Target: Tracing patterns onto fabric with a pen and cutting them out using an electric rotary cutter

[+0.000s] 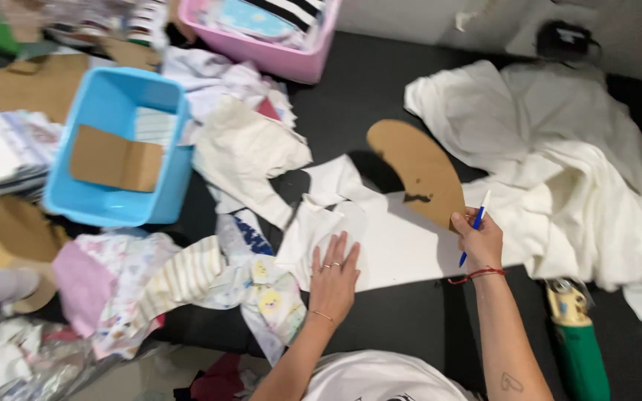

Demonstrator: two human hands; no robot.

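The left hand (pixel 334 276) lies flat, fingers spread, on smooth white cloth (pixel 403 238). The right hand (pixel 478 239) grips a blue pen (pixel 475 223) and a curved cardboard template (pixel 419 171) on the black table (pixel 403 319).

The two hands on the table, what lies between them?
In the head view, flat white fabric spans the gap between the left hand and the right hand.

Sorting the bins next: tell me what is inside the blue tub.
In the blue tub, a folded brown cardboard piece leans across it, with striped fabric behind. Whatever lies beneath the cardboard is covered.
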